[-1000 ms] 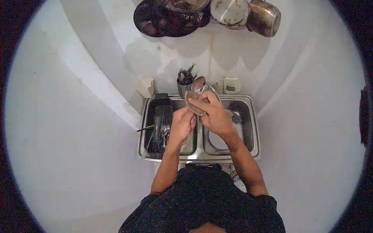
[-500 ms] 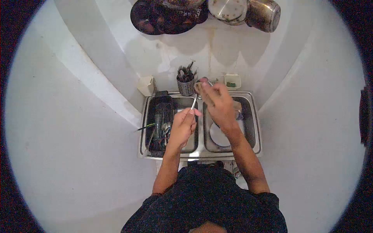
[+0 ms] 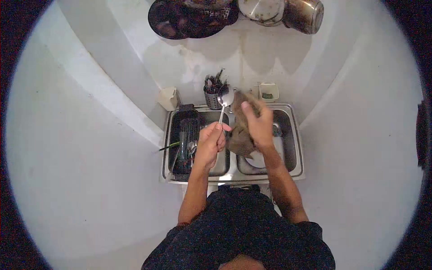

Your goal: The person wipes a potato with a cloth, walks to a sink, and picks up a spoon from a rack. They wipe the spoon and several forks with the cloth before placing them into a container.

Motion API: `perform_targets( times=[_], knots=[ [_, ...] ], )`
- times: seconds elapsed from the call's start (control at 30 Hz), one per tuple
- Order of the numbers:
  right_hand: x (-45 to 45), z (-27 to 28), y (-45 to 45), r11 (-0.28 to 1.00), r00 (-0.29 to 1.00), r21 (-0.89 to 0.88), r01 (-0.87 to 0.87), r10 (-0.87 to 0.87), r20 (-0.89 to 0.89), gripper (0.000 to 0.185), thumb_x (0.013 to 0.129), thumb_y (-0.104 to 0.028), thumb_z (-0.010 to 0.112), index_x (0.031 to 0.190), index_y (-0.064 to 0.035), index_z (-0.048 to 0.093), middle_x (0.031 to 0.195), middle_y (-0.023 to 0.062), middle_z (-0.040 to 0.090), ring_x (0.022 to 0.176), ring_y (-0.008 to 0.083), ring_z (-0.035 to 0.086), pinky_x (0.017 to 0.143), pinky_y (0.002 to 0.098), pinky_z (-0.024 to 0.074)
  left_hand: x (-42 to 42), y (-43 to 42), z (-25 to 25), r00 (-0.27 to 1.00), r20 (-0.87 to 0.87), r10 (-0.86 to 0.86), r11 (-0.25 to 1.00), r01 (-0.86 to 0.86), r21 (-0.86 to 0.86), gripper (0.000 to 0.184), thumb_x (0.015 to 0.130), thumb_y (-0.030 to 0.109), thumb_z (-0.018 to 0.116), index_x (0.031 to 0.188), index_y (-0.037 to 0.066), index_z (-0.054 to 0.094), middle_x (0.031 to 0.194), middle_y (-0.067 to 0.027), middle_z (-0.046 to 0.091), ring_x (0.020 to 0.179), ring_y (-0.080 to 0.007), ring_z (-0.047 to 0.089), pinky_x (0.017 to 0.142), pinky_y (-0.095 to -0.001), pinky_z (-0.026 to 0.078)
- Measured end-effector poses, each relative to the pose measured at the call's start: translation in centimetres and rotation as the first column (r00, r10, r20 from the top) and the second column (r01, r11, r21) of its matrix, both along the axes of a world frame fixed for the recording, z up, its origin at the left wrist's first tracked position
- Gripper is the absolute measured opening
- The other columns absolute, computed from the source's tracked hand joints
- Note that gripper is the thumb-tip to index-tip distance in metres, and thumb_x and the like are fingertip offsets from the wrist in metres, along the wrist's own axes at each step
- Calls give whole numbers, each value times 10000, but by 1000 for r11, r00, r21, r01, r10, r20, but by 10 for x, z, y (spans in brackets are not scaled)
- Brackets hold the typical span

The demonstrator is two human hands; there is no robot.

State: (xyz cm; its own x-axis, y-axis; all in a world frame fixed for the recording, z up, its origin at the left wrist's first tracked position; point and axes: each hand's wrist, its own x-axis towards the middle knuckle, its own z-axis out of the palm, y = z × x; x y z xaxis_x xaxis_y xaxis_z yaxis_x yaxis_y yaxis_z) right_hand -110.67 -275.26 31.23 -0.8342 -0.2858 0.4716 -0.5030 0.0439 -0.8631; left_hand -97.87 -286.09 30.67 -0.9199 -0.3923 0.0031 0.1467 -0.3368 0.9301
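Note:
My left hand (image 3: 211, 143) is closed round the handle of a metal spoon (image 3: 226, 97), whose round bowl points up and away, in front of the cutlery holder. To its right, my right hand (image 3: 260, 123) grips a brown cloth (image 3: 240, 141), thumb on top, with part of the cloth hanging below the fingers. The cloth is beside the spoon, apart from its bowl. Both hands are above the middle of a steel double sink (image 3: 233, 173). A white plate (image 3: 257, 161) lies in the right basin, partly hidden by the cloth and right arm.
A black dish rack (image 3: 185, 121) with a glass and cutlery fills part of the left basin. Behind the sink stand a perforated cutlery holder (image 3: 213, 101), a white container (image 3: 168, 99) and a small white tub (image 3: 269, 91). Dark pans (image 3: 189, 22) and a pot (image 3: 304, 17) hang on the wall.
My right hand has drawn the cloth off the spoon's bowl and moved it slightly right and nearer, so the bowl now shows. My left hand keeps its grip, hardly moved.

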Motion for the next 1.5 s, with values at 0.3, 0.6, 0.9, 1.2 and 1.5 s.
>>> perform_targets(
  times=[0.3, 0.6, 0.9, 1.2, 1.5],
  knots=[
    [25, -21, 0, 944, 898, 35, -328, 300, 321, 292, 964, -256, 553, 995, 24, 627, 758, 117, 657, 744, 205, 642, 709, 365, 499, -3, -13, -12, 958, 219, 187, 859, -52, -509, 464, 999, 356, 491, 756, -16, 622, 698, -44, 628, 639, -130, 558, 630, -298, 452],
    [34, -34, -9, 867, 881, 158, -472, 465, 85, 301, 985, -235, 495, 1066, 30, 614, 837, 163, 663, 783, 253, 631, 744, 377, 491, -14, -22, -24, 999, 42, -10, 995, 14, -100, 356, 979, 279, 526, 1082, -37, 655, 927, -53, 675, 824, -137, 615, 798, -267, 473],
    [40, -39, -10, 809, 862, 299, -506, 474, 177, 348, 930, -324, 558, 1077, -22, 651, 805, 224, 658, 794, 373, 664, 735, 458, 495, -21, -29, -25, 997, 30, 76, 996, -74, -45, 391, 982, 307, 528, 1062, -56, 652, 998, -134, 688, 833, -171, 662, 789, -297, 521],
    [44, -35, 34, 695, 792, 381, -611, 532, 300, 378, 909, -360, 586, 1063, -25, 673, 900, 192, 693, 831, 336, 669, 789, 403, 505, -17, -65, -31, 964, -143, 225, 940, -177, 291, 369, 1017, 313, 458, 975, -21, 608, 920, -160, 678, 620, -168, 627, 510, -239, 476],
    [34, 1, 12, 1000, 998, 3, -24, 24, -65, 246, 914, -168, 599, 1082, 12, 608, 1015, 172, 611, 941, 315, 611, 878, 386, 463, -24, -30, -18, 992, -111, 67, 926, -21, 377, 377, 1011, 315, 459, 1116, -26, 583, 1041, -124, 667, 900, -187, 656, 801, -333, 540]
  ],
)
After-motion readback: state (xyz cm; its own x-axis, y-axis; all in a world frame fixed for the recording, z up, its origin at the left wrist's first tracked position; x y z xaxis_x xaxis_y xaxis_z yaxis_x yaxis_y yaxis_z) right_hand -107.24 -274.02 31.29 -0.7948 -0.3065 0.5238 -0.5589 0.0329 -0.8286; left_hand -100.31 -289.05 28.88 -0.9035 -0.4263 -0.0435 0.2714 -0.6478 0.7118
